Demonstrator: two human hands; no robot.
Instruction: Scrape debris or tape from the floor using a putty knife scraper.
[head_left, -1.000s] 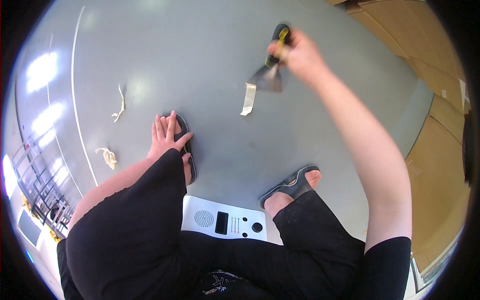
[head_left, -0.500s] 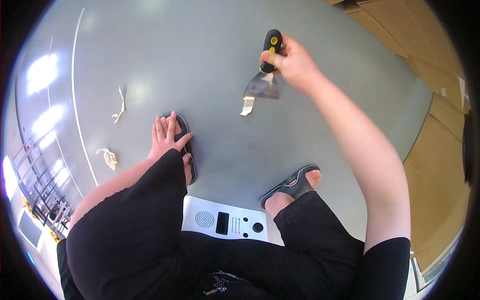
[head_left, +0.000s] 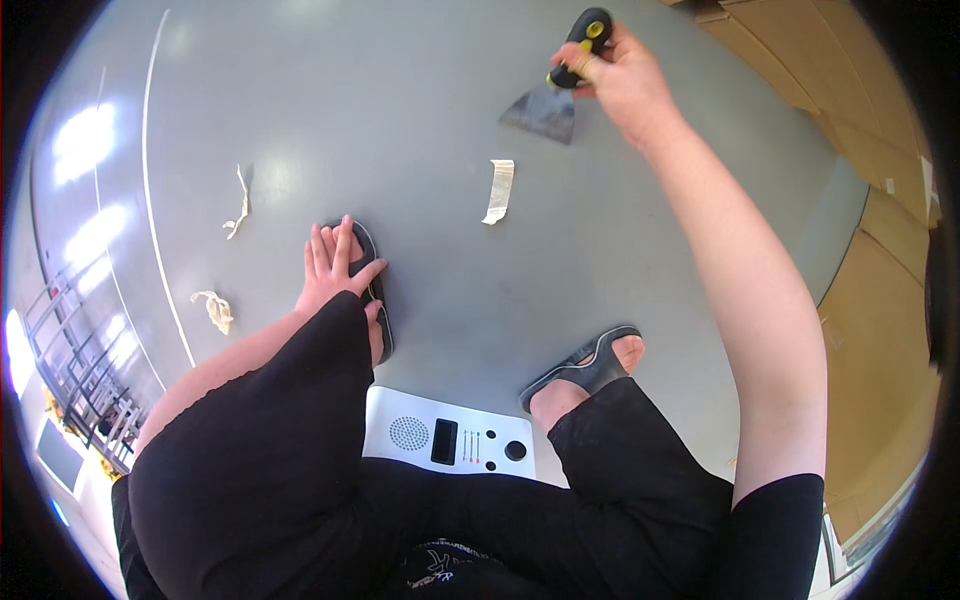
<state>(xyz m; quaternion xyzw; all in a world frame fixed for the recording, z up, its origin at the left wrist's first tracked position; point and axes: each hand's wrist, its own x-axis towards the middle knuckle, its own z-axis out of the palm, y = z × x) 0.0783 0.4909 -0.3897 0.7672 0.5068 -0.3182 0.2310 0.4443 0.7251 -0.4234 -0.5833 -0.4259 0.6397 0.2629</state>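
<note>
My right hand (head_left: 628,85) grips the black-and-yellow handle of a scraper (head_left: 545,112), whose wide metal blade points down and to the left. Just below the blade, apart from it, a strip of pale masking tape (head_left: 499,190) lies on the grey floor (head_left: 430,290). My left hand (head_left: 335,268) rests with spread fingers over my left sandal (head_left: 375,290) and holds nothing. Further left lie a thin twisted piece of tape (head_left: 240,204) and a crumpled piece of tape (head_left: 213,311).
Brown cardboard (head_left: 865,370) lines the right side. Between my legs is a white panel (head_left: 400,400) with a speaker grille, a dark display and knobs. My right sandal (head_left: 595,372) stands on the floor. White lines (head_left: 149,180) run along the left, near a metal rack (head_left: 85,360).
My right hand has moved the scraper up and to the right, off the tape strip. More of the strip now shows. My left hand stays in place.
</note>
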